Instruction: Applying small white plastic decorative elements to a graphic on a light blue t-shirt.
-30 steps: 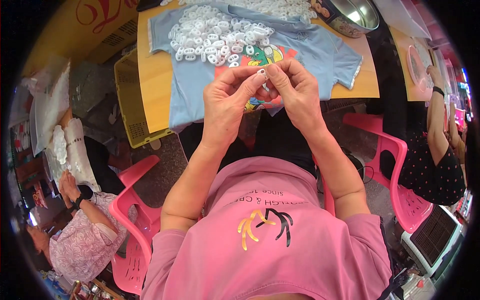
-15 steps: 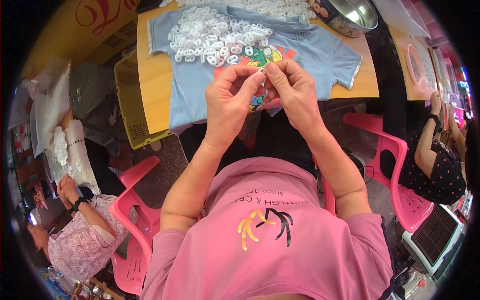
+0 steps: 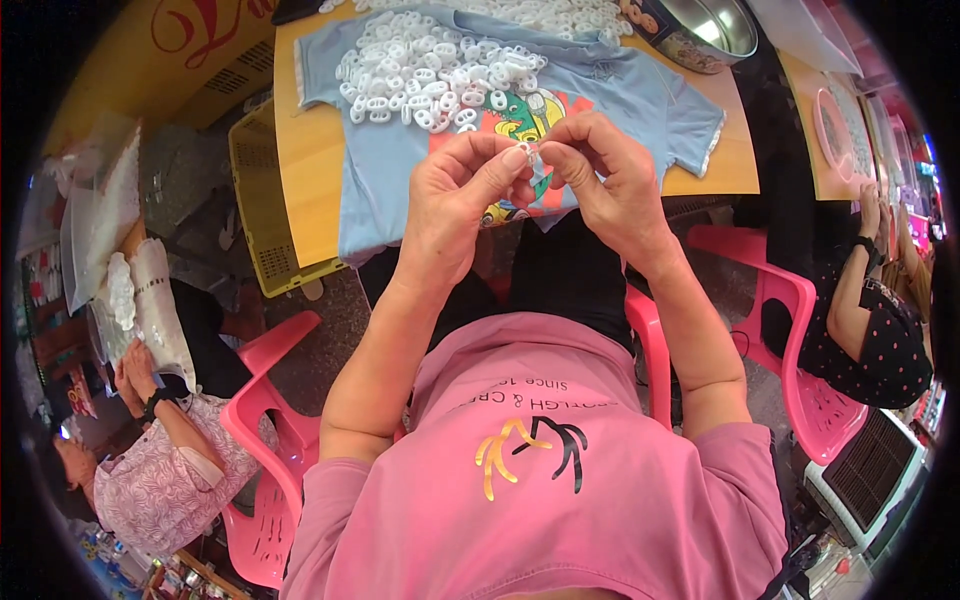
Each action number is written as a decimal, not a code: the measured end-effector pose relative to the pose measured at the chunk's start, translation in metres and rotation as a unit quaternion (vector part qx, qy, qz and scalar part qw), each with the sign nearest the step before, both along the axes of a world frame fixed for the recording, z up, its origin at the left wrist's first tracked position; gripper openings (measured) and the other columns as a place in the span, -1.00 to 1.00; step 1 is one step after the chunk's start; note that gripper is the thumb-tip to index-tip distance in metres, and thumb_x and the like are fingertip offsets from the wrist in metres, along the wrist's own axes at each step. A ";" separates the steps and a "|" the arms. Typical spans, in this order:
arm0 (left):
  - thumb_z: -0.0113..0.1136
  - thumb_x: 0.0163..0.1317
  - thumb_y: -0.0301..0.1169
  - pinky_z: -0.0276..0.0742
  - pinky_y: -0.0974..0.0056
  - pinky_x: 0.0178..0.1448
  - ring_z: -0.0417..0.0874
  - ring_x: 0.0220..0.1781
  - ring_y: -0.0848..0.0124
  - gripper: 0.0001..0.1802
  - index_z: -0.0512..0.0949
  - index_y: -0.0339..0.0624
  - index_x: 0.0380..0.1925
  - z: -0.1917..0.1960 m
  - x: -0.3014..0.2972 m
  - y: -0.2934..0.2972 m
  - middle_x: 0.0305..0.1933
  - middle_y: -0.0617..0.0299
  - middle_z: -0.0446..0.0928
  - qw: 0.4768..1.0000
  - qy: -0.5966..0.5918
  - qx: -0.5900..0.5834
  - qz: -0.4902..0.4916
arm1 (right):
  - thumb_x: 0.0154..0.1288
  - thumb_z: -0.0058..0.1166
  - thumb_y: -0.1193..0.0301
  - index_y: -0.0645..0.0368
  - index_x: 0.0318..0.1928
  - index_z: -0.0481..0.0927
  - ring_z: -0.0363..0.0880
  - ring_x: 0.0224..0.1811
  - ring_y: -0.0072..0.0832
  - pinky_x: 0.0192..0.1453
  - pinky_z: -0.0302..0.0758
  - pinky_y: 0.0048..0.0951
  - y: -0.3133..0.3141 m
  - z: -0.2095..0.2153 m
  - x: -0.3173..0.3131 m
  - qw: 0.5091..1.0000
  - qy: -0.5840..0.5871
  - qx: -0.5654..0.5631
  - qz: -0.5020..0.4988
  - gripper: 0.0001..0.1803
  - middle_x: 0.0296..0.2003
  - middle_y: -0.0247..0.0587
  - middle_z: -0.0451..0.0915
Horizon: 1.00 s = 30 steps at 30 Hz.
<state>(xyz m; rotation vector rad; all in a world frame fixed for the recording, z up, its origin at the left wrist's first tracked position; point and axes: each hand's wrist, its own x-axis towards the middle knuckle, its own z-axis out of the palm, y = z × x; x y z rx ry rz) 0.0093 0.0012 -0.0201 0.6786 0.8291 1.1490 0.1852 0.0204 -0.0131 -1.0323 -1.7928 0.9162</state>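
Over a light blue T-shirt spread on the table, my left hand pinches a small white plastic piece between thumb and forefinger. My right hand is closed in a pinch just to the right of it; what lies between its fingertips is too small to make out. Beyond the hands, a heap of white oval plastic pieces with two holes rests on the shirt. A colourful cartoon print on the shirt shows around my fingers.
The yellow-topped table carries a round metal tin at the back right. A yellow crate stands left of it. Pink chairs are on both sides. Other people sit left, in a patterned shirt, and right, in dotted clothing.
My right hand has drawn back to the right, opening a small gap between the hands. My left hand stays nearly in place with the white piece.
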 end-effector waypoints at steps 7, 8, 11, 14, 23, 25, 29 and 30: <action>0.25 0.27 -0.44 0.53 0.43 -0.26 0.60 -0.39 0.52 -0.83 0.57 -0.35 -0.24 0.002 0.005 -0.004 -0.35 0.22 0.60 0.998 0.049 0.035 0.022 | 0.42 0.03 0.49 0.33 -0.21 0.48 0.52 -0.43 -0.65 -0.35 0.45 -0.61 -0.003 0.013 -0.007 0.989 0.048 -0.137 0.014 -0.88 -0.42 -0.33 0.53; 0.25 0.28 -0.45 0.53 0.44 -0.27 0.60 -0.40 0.52 -0.83 0.57 -0.36 -0.24 0.002 0.006 -0.005 -0.35 0.22 0.60 0.998 0.040 0.033 0.033 | 0.43 0.03 0.48 0.32 -0.20 0.48 0.52 -0.43 -0.65 -0.34 0.46 -0.61 -0.003 0.010 -0.008 0.987 0.060 -0.147 0.009 -0.87 -0.42 -0.33 0.53; 0.25 0.28 -0.45 0.53 0.44 -0.27 0.60 -0.40 0.53 -0.83 0.57 -0.35 -0.24 -0.006 0.010 -0.004 -0.35 0.22 0.60 0.998 0.023 0.032 0.055 | 0.43 0.02 0.46 0.32 -0.18 0.48 0.53 -0.41 -0.66 -0.32 0.48 -0.61 -0.003 0.004 -0.008 0.984 0.076 -0.160 0.002 -0.86 -0.41 -0.34 0.54; 0.25 0.28 -0.44 0.52 0.44 -0.28 0.60 -0.40 0.53 -0.83 0.56 -0.35 -0.25 -0.008 0.010 -0.003 -0.35 0.22 0.59 0.998 0.019 0.025 0.052 | 0.43 0.03 0.46 0.32 -0.17 0.49 0.54 -0.39 -0.65 -0.30 0.50 -0.60 -0.004 0.006 -0.008 0.977 0.101 -0.189 -0.007 -0.86 -0.39 -0.33 0.55; 0.26 0.27 -0.43 0.52 0.44 -0.30 0.59 -0.41 0.54 -0.83 0.57 -0.34 -0.26 0.000 0.001 -0.003 -0.38 0.26 0.58 0.998 0.064 0.027 0.013 | 0.30 0.14 0.55 0.32 -0.19 0.48 0.56 -0.36 -0.51 -0.31 0.50 -0.52 0.014 0.011 0.007 0.987 -0.110 0.107 0.055 -0.86 -0.37 -0.21 0.55; 0.26 0.27 -0.44 0.52 0.44 -0.30 0.58 -0.41 0.55 -0.83 0.57 -0.34 -0.26 0.001 0.000 -0.004 -0.38 0.26 0.59 0.997 0.063 0.033 0.012 | 0.28 0.15 0.56 0.32 -0.21 0.47 0.56 -0.35 -0.49 -0.32 0.50 -0.50 0.015 0.011 0.007 0.978 -0.128 0.151 0.062 -0.86 -0.37 -0.19 0.54; 0.25 0.27 -0.45 0.51 0.47 -0.30 0.58 -0.40 0.57 -0.86 0.58 -0.33 -0.27 0.003 0.002 -0.007 -0.38 0.27 0.59 0.994 0.095 0.038 0.021 | 0.35 0.08 0.56 0.34 -0.23 0.45 0.59 -0.40 -0.51 -0.35 0.52 -0.49 0.002 0.010 -0.002 0.995 -0.078 0.038 0.049 -0.90 -0.39 -0.19 0.52; 0.25 0.27 -0.45 0.51 0.47 -0.30 0.58 -0.40 0.57 -0.86 0.58 -0.33 -0.27 0.001 0.003 -0.007 -0.38 0.27 0.59 0.995 0.095 0.038 0.021 | 0.37 0.05 0.55 0.34 -0.22 0.45 0.59 -0.42 -0.53 -0.35 0.52 -0.50 -0.001 0.009 -0.004 0.997 -0.033 -0.059 0.040 -0.90 -0.39 -0.21 0.52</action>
